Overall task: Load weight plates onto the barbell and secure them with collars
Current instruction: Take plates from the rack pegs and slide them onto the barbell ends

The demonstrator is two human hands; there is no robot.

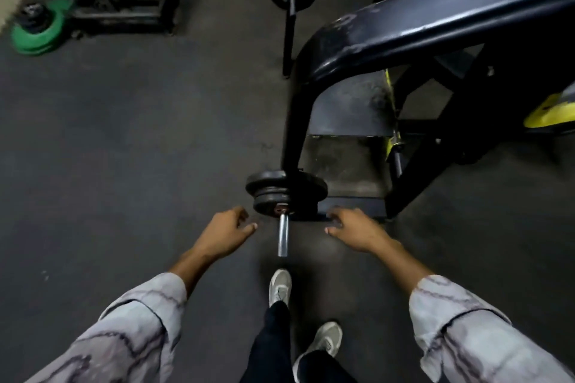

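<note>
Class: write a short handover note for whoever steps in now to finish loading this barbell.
Left hand: free, fingers loosely curled, left of the bar.
Right hand: free, right of the bar.
Plates: black ones already on the barbell sleeve, whose bare end points toward you.
Done: plates are on this end.
Left: no collar can be made out on the sleeve or in either hand; find one and clamp it against the plates.

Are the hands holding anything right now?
No. The left hand and right hand hang loosely curled on either side of the barbell sleeve, touching neither it nor the black plates.
</note>
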